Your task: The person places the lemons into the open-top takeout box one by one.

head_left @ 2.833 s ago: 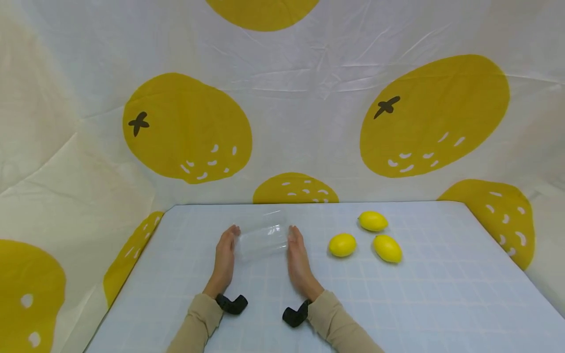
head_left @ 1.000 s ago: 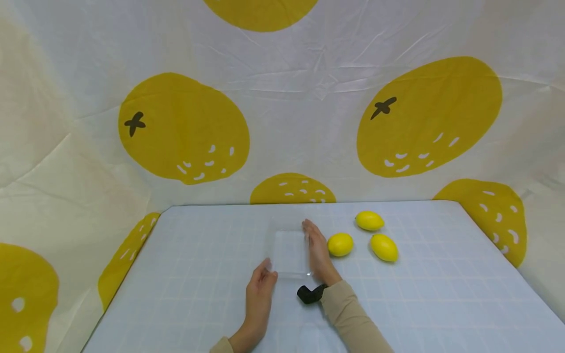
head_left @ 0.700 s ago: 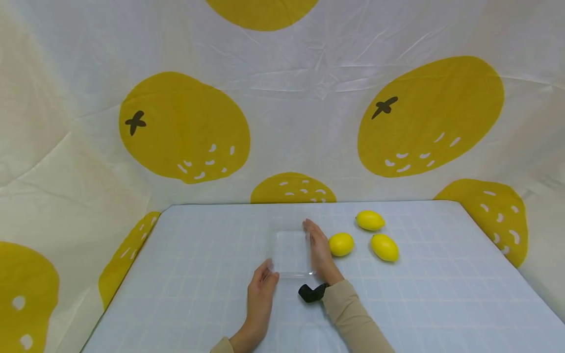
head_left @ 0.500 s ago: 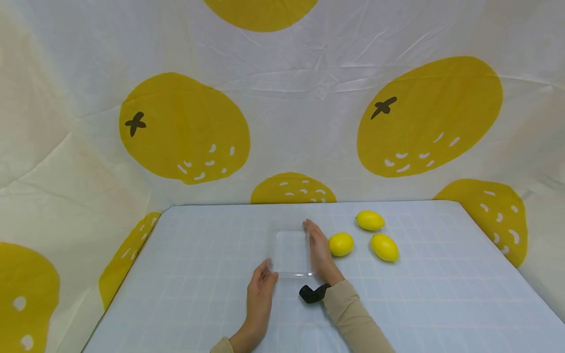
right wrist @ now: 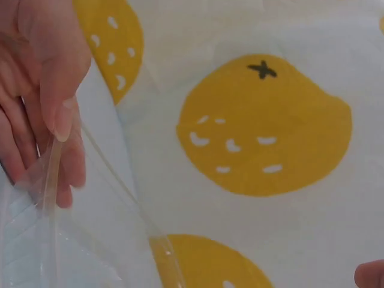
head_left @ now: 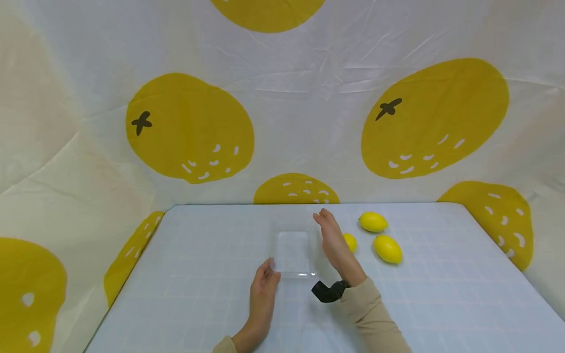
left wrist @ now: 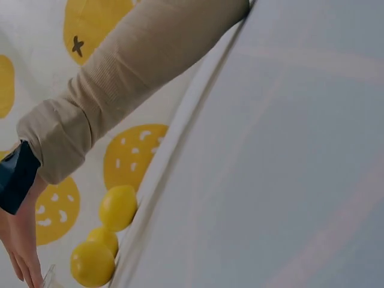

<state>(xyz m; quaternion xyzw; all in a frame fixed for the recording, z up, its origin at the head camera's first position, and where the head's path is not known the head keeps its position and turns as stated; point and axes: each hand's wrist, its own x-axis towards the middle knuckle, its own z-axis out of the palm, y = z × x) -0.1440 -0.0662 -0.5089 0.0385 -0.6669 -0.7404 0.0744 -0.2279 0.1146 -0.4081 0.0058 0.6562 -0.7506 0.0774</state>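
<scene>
A clear plastic container (head_left: 295, 275) sits on the table, its near rim catching the light in the head view. My left hand (head_left: 263, 296) pinches its near left corner; the right wrist view shows that thumb (right wrist: 63, 123) and the fingers on either side of the rim. To the right of the container, my right hand (head_left: 336, 242) is held apart from it, fingers straight and pointing away from me. It partly covers the nearest lemon (head_left: 350, 242). Two more lemons lie farther right, one at the back (head_left: 372, 221) and one in front (head_left: 388, 249).
A pale checked cloth covers the table (head_left: 176, 274). Behind it hangs a white fabric backdrop (head_left: 304, 122) with large yellow fruit prints, which also runs along both sides. A black wrist camera (head_left: 328, 292) juts inward from the right wrist.
The container was turned from crosswise to lengthwise, and my left hand shifted to its near left corner. My right hand has just left its right side, moving right toward the lemons.
</scene>
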